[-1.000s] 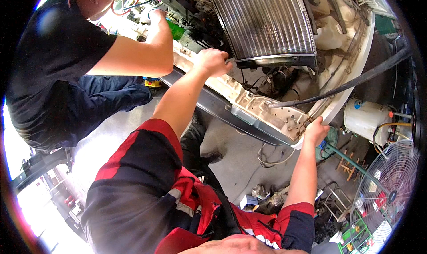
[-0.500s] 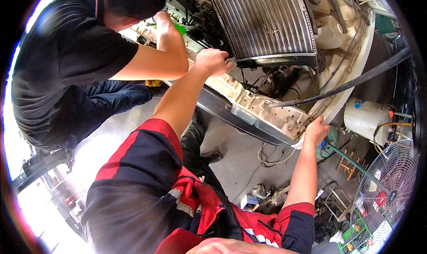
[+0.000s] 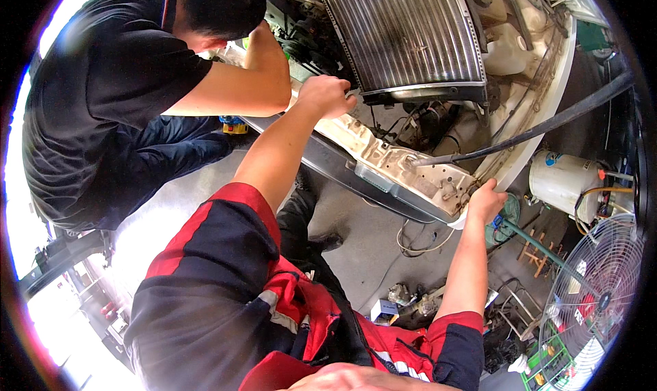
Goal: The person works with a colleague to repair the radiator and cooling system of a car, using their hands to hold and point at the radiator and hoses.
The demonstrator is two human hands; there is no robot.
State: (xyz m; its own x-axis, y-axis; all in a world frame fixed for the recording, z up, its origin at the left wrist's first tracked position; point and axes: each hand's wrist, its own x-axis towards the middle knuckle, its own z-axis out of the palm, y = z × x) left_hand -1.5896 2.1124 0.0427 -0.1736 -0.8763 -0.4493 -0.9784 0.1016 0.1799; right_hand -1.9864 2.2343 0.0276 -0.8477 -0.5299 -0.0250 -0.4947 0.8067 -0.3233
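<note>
My left hand (image 3: 330,96) is closed over the upper edge of the car's rusty pale front panel (image 3: 375,155), just left of the tilted radiator (image 3: 410,35). My right hand (image 3: 487,203) grips the panel's right front corner, beside the white fender edge (image 3: 521,159). A dark bumper strip (image 3: 328,166) runs below the panel. A black prop rod (image 3: 527,131) crosses the engine bay to the panel. A co-worker in a black T-shirt (image 3: 96,96) leans over the bay at my left, with a bare arm (image 3: 226,90) reaching in; that person's hand is mostly hidden.
At the right are a white tank with hoses (image 3: 562,182), a standing wire fan (image 3: 592,302) and a wooden rack (image 3: 536,253). Loose cables (image 3: 421,250), metal parts and a small box (image 3: 383,310) lie on the floor. A yellow tool (image 3: 234,126) shows past the co-worker's elbow.
The co-worker's head and shoulders have come rightward and lower over the engine bay, the arm shifting with them. My two hands have stayed in place.
</note>
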